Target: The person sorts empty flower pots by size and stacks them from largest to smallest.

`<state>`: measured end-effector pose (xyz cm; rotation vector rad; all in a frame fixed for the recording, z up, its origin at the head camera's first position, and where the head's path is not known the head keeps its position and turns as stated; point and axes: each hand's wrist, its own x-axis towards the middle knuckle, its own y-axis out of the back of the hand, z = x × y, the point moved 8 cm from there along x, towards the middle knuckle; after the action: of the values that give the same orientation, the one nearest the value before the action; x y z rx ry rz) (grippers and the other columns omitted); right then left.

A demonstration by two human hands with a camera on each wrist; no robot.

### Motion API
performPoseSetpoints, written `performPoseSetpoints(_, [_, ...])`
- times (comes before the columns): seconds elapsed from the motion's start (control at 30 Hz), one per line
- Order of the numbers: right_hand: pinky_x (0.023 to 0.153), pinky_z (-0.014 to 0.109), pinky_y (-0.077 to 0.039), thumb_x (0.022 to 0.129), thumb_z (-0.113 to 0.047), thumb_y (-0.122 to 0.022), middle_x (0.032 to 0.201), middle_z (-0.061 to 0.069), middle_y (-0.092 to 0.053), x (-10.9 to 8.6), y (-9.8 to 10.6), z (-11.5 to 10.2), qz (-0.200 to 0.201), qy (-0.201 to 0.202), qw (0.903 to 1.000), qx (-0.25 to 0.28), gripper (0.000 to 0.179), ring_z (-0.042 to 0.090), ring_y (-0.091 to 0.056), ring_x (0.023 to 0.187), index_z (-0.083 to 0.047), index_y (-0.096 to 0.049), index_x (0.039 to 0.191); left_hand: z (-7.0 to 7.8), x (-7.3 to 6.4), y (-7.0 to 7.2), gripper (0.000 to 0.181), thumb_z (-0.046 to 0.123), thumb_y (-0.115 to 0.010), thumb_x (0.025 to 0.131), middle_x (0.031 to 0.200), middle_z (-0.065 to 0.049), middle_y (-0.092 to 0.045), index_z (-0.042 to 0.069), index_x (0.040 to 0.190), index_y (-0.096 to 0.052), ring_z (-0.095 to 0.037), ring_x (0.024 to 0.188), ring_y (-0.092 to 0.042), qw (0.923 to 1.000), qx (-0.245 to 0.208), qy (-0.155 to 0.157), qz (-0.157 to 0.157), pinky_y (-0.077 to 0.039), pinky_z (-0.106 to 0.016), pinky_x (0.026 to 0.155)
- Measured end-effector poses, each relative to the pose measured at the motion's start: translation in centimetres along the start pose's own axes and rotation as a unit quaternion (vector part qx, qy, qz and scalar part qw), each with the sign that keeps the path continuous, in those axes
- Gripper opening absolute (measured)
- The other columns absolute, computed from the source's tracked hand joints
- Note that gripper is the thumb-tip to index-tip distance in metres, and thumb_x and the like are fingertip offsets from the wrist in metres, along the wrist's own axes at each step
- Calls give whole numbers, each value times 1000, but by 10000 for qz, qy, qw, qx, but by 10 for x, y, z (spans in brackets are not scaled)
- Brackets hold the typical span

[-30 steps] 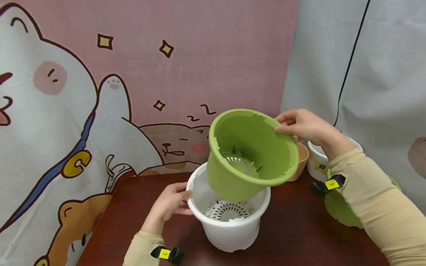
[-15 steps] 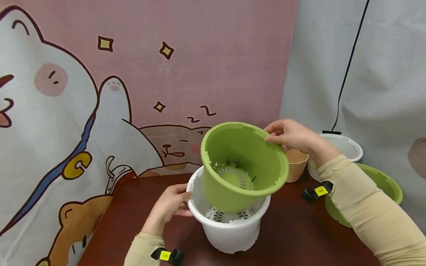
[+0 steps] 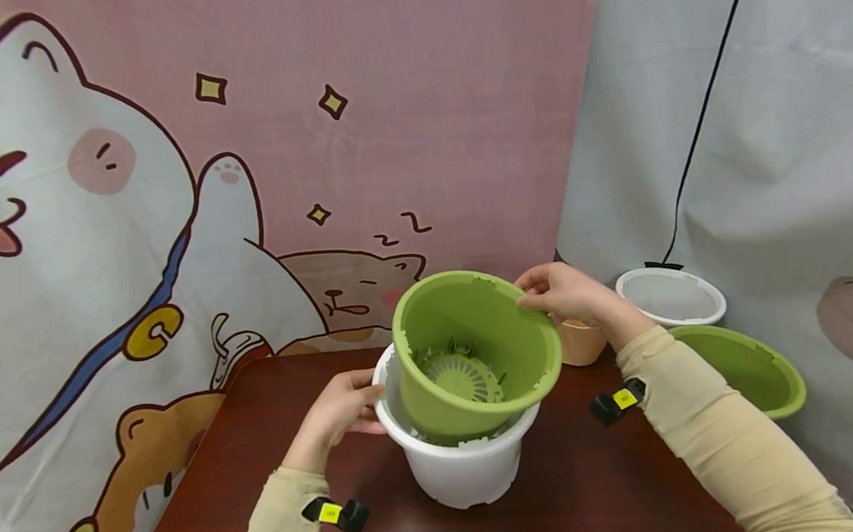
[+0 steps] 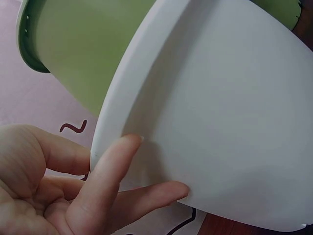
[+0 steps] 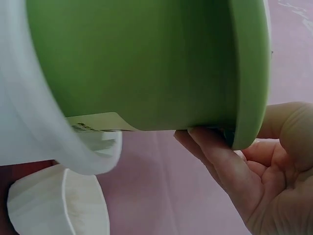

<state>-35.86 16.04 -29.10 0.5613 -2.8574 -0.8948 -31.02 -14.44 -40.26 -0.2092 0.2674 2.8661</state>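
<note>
A white plastic flower pot stands upright on the table, and my left hand grips its rim on the left side. In the left wrist view, thumb and fingers of that hand pinch the white rim. My right hand holds a green flower pot by its rim at the upper right. The green pot is tilted toward me, its lower part inside the white pot, whose slotted bottom is now hidden. In the right wrist view, the fingers lie under the green wall, near a pale label.
Behind my right forearm stand a peach-coloured pot, another white pot and another green pot. The dark red-brown table meets a printed cloth at the back. A black cord hangs at the right.
My right hand has lowered the green pot down and to the left, into the white pot's mouth. My left hand has stayed on the white rim.
</note>
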Motion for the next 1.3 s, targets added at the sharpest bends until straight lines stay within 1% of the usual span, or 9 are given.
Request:
performPoseSetpoints(0.2, [59,31,-59,98,-5,-59,89,11,-63,4,-12,11,-136,-46,9998,125,29,14,-63,70,12,-59,122,0,0,0,37,4,-50,100,96,-20,-66,-8,135,-52,-27,73,-70,10000,-9,8,26,-62,-40,62])
performPoseSetpoints(0.27, [58,30,-58,98,-4,-58,88,10,-62,5,-14,14,-151,-35,9998,116,29,14,-62,69,12,-59,121,0,0,0,38,4,-51,100,96,-20,-66,-8,136,-52,-27,73,-70,10000,0,29,62,-62,-40,62])
performPoseSetpoints(0.47, [52,28,-55,97,-4,-59,84,10,-62,10,-21,19,-101,3,9999,-80,27,13,-59,65,12,-60,119,0,0,0,38,5,-51,100,98,-19,-66,-8,136,-52,-27,74,-70,9999,34,24,99,-62,-41,62])
performPoseSetpoints(0.67, [53,30,-57,96,-4,-59,92,15,-63,13,-26,22,-29,-43,9997,-237,32,13,-60,66,14,-57,122,2,-1,0,40,6,-52,100,101,-20,-66,-9,138,-49,-27,75,-70,10000,62,19,53,-62,-41,63])
performPoseSetpoints(0.83, [56,32,-58,96,-5,-60,99,19,-64,16,-28,23,64,-89,9987,-498,34,17,-62,71,14,-57,124,2,-2,1,42,5,-52,100,102,-20,-66,-9,139,-49,-28,76,-70,9999,51,39,109,-62,-41,62])
performPoseSetpoints(1.0, [58,33,-59,95,-6,-61,99,19,-64,18,-32,24,135,-112,9972,-725,31,20,-63,77,12,-60,122,3,-3,1,42,6,-52,100,103,-21,-66,-9,139,-48,-27,76,-70,9999,55,50,100,-62,-41,62])
performPoseSetpoints(1.2, [59,33,-60,95,-6,-61,98,18,-64,19,-36,25,127,-229,9966,-785,30,21,-63,78,10,-61,121,5,-3,0,42,6,-52,100,101,-20,-66,-9,140,-48,-26,75,-70,10000,48,9,46,-62,-41,62])
performPoseSetpoints(1.3, [58,32,-59,95,-6,-61,97,18,-64,20,-37,26,116,-210,9957,-899,29,20,-63,77,10,-62,119,5,-3,0,43,6,-52,100,100,-19,-65,-9,140,-48,-26,75,-70,10000,23,-1,30,-62,-40,62])
